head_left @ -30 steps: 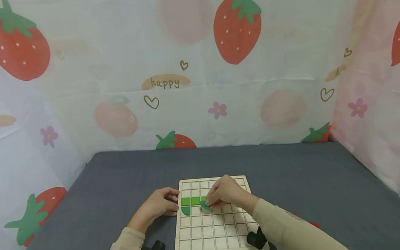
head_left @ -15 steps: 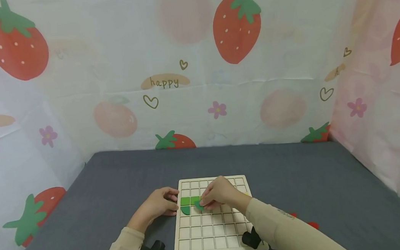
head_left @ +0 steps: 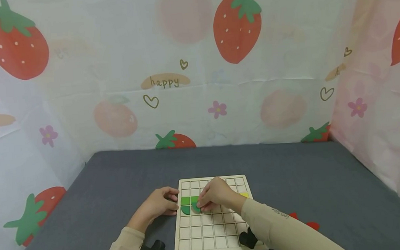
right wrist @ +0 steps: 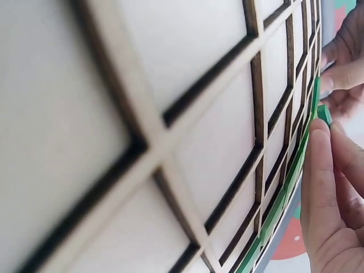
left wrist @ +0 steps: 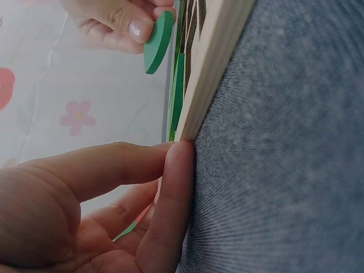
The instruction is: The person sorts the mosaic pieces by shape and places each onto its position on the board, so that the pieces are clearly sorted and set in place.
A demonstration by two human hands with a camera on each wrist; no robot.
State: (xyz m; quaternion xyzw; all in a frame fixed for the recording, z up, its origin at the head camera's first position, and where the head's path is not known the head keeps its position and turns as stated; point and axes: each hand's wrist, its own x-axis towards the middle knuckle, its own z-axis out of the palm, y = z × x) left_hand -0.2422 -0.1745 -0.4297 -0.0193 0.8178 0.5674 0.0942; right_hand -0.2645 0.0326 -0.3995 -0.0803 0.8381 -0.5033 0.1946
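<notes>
A square-celled wooden board [head_left: 212, 231] lies on the dark cloth. My right hand [head_left: 217, 193] pinches a dark green rounded-edge tile [head_left: 195, 207] between thumb and fingers, over the board's left part. In the left wrist view this green tile [left wrist: 160, 43] looks tilted. Another dark green curved tile [head_left: 185, 210] sits in a cell at the board's left edge. Just above it are light green square tiles [head_left: 185, 201]; the right hand hides part of that row. My left hand [head_left: 160, 204] touches the board's left edge with its fingertips, as the left wrist view confirms.
A yellow piece [head_left: 244, 195] shows at the board's right side, partly behind the right forearm. Red pieces [head_left: 312, 225] lie on the dark cloth [head_left: 137, 171] beyond the right sleeve. A strawberry-print curtain [head_left: 196, 64] surrounds the table's back and sides.
My right hand has moved left across the board with the dark green tile, towards the other curved tile. The yellow and red pieces have come further into view. The left hand stays put.
</notes>
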